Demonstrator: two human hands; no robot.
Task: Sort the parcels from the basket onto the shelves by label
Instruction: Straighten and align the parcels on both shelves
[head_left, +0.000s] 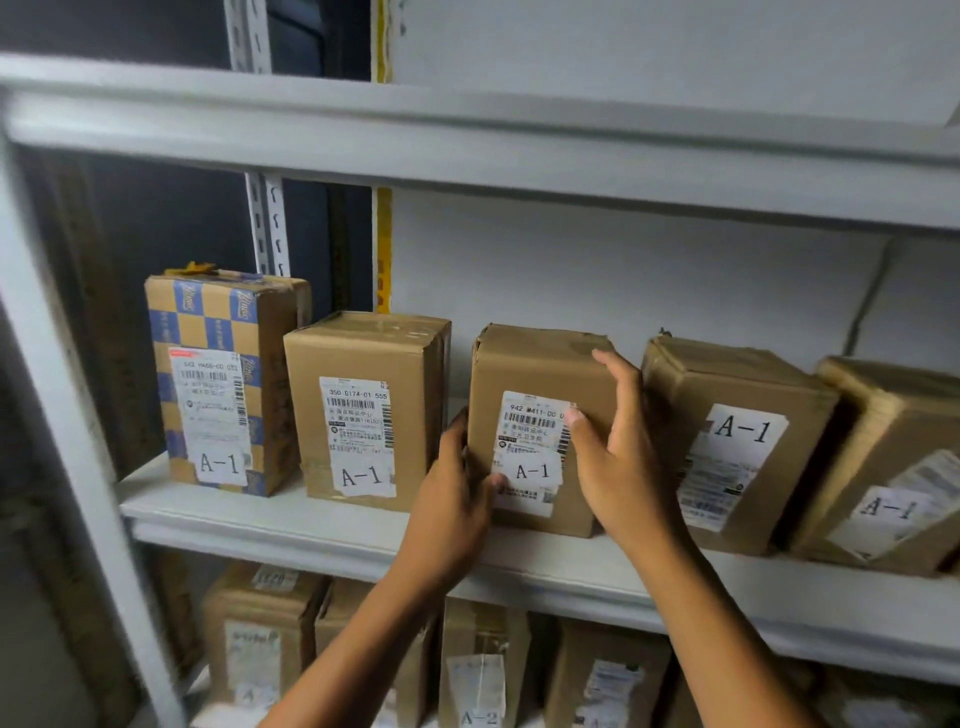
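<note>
- Held parcel (540, 431): plain brown carton, upright on the middle shelf (322, 525), third from left in the row, between both hands.
- Left hand (457, 499): grips the carton's lower-left edge; thumb lies across the front onto the label's bottom-left corner, other fingers wrap behind the left side, out of view.
- Right hand (618, 447): fingers spread and lightly bent over the carton's right front edge; thumb tip touches the label's right edge, index reaches toward the top-right corner.
- Its label reads "942 M411-00", with "A-1" beneath.
- Checkered blue-and-tan carton (223, 379), far left: "A-1"; top line blurred.
- Second carton (363, 410): "350 G174-01 555", "A-1".
- Fourth carton (737, 447), just right of the right hand: "A-1".
- Fifth carton (893, 467): marker blurred, looks like "A-1".
- Lower-shelf carton (480, 670): "A-2".
</note>
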